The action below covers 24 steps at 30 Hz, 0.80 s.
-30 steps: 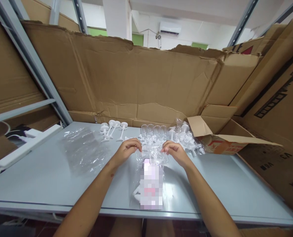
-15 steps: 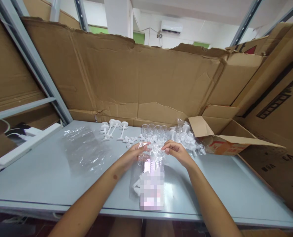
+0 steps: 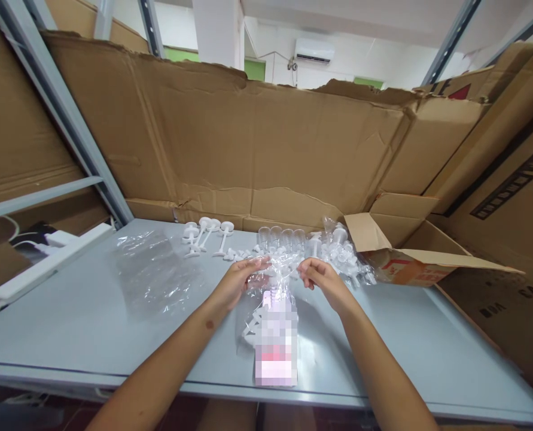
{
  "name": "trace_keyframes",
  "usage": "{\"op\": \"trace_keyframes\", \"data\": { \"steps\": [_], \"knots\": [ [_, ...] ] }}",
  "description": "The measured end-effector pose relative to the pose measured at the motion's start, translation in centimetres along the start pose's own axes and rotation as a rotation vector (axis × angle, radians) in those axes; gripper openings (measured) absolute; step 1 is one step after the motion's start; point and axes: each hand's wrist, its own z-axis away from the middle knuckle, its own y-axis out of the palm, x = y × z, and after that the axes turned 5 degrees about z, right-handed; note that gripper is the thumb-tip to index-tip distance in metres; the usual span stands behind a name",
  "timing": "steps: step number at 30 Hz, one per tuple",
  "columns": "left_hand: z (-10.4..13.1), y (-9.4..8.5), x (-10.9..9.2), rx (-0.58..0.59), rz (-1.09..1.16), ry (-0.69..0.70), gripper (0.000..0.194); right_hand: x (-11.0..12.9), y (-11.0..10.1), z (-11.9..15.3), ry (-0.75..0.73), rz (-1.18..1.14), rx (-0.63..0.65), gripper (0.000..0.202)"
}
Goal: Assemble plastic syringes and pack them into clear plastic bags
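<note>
A clear plastic bag [image 3: 247, 314] with white plastic parts inside lies in front of me, its top held up between my hands. My left hand [image 3: 243, 278] grips the left side of the bag's mouth, thumb and fingers together on the film. On the other side, my right hand [image 3: 317, 276] pinches the right edge of the film with its fingers curled. A transparent coil-like piece [image 3: 273, 294] shows below the bag's mouth. Partly covered by the bag is a phone-shaped bright pink thing [image 3: 276, 368], its surface blurred out.
Behind my hands stand white plunger-like parts [image 3: 224, 237], clear ribbed cylinders [image 3: 287, 238] and a heap of bagged clear pieces [image 3: 342, 251]. An open cardboard box [image 3: 410, 266] sits right. Flat plastic bags [image 3: 154, 275] and a power strip [image 3: 55, 266] lie left. Cardboard [image 3: 266, 143] walls the back.
My hands stay at the bag's mouth; the right hand has shifted slightly right and the film between them is spread wider. The view has tilted slightly.
</note>
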Motion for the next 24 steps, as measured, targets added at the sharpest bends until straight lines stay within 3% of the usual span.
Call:
{"op": "trace_keyframes", "data": {
  "steps": [5,9,17,24],
  "knots": [
    [0.02,-0.05,-0.11,-0.003,0.036,-0.013,0.032,-0.21,0.38,0.13,0.073,-0.123,0.056,0.019],
    [-0.06,-0.17,-0.22,-0.005,0.111,-0.073,0.031,-0.31,0.3,0.08,0.116,-0.084,0.11,0.016],
    [0.07,-0.03,-0.51,-0.008,0.138,-0.109,0.03,-0.6,0.25,-0.03,0.149,0.059,0.07,0.019],
    [0.21,0.09,-0.66,0.045,0.141,-0.116,0.031,-0.43,0.88,-0.03,0.16,-0.099,0.041,0.025]
  ]
}}
